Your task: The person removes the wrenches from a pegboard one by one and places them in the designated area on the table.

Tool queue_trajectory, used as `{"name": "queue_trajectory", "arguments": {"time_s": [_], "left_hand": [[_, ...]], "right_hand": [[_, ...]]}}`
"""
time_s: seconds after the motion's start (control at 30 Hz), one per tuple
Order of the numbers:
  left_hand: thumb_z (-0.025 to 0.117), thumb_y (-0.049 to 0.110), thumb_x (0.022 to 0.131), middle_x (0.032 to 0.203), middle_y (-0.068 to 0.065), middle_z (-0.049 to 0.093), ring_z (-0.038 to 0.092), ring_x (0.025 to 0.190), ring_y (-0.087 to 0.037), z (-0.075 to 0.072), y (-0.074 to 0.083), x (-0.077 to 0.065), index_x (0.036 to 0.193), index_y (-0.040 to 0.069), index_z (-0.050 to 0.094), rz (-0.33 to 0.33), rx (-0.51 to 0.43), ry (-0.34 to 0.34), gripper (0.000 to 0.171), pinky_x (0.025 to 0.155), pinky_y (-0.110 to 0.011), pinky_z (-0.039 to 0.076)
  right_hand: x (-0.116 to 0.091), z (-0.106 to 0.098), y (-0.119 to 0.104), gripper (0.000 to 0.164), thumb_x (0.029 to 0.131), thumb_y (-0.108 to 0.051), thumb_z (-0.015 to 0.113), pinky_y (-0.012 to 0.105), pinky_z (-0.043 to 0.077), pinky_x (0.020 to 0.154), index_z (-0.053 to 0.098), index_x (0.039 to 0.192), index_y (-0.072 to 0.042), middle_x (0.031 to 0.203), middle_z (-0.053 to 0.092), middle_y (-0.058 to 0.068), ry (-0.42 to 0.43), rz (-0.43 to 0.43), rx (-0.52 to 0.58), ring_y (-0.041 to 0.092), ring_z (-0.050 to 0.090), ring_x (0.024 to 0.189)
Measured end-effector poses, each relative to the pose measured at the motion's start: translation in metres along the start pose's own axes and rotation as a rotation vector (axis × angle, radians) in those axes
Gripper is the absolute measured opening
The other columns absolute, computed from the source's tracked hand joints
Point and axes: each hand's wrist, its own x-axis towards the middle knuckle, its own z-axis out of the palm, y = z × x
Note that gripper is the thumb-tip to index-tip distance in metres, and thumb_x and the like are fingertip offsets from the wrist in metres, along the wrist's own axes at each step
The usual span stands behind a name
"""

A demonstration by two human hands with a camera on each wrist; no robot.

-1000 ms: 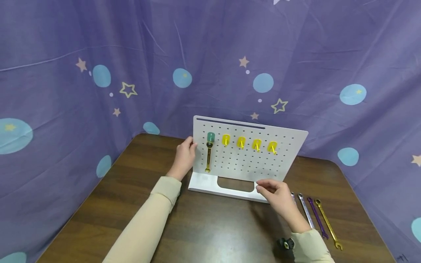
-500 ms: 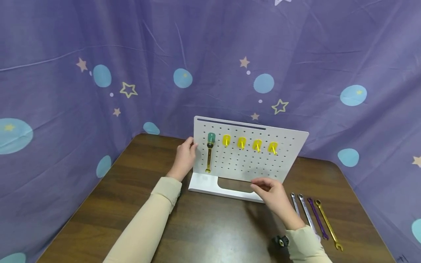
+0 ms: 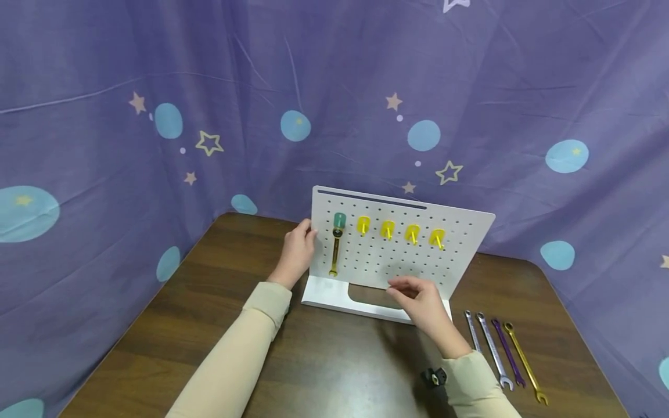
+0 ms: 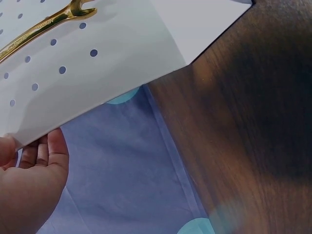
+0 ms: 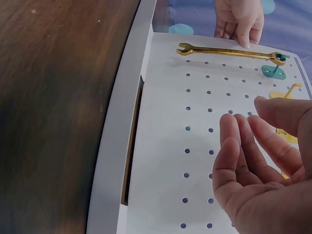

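Note:
A white pegboard [image 3: 376,261] stands tilted on its base. My left hand [image 3: 297,252] grips its left edge, the thumb in front and the fingers behind, as the left wrist view shows. A gold combination wrench [image 3: 335,255] hangs by its ring end from a green hook [image 3: 340,220]. To the right of that hook, several yellow hooks [image 3: 388,229] bear nothing. My right hand [image 3: 425,305] hovers before the board's lower part. In the right wrist view, its loosely bent fingers [image 5: 251,151] hold nothing, and thumb and fingertips are apart.
Right of the board, a row of wrenches lies on the brown wooden table [image 3: 334,360]: two silver ones, a purple wrench [image 3: 508,352] and a gold wrench [image 3: 525,363]. A purple curtain [image 3: 334,104] hangs behind the table.
My right hand has moved left and slightly up, away from the row of wrenches, uncovering more of the silver ones. My left hand keeps its grip on the board's edge.

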Motion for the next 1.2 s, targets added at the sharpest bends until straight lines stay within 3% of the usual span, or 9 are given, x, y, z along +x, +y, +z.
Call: {"name": "queue_trajectory", "arguments": {"time_s": [0.4,0.9,1.2], "left_hand": [[0.055,0.004,0.105,0.089,-0.015,0.065,0.059,0.078,-0.028,0.002,-0.004,0.000,0.100,0.002,0.058,0.020,0.011,0.025,0.006,0.069,-0.043,0.050],[0.055,0.004,0.105,0.093,-0.016,0.066,0.061,0.081,-0.027,0.002,-0.003,-0.001,0.099,0.002,0.057,0.020,0.006,0.008,0.007,0.071,-0.043,0.052],[0.054,0.005,0.105,0.094,-0.015,0.067,0.060,0.082,-0.027,0.002,-0.001,0.000,0.099,0.002,0.057,-0.005,0.011,0.005,0.007,0.072,-0.043,0.052]], "right_hand": [[0.006,0.011,-0.007,0.014,0.091,-0.008,0.078,0.030,0.055,0.075,0.078,0.105,-0.007,0.096,0.074,0.003,-0.003,0.009,0.018,0.020,0.069,0.086],[0.015,0.023,-0.012,0.012,0.091,-0.008,0.078,0.032,0.056,0.077,0.077,0.104,-0.008,0.097,0.073,0.002,-0.034,-0.019,0.031,0.020,0.068,0.088],[0.020,0.031,-0.016,0.015,0.092,-0.008,0.077,0.030,0.055,0.077,0.076,0.106,-0.003,0.097,0.074,0.004,-0.043,-0.030,0.046,0.020,0.068,0.087]]}}
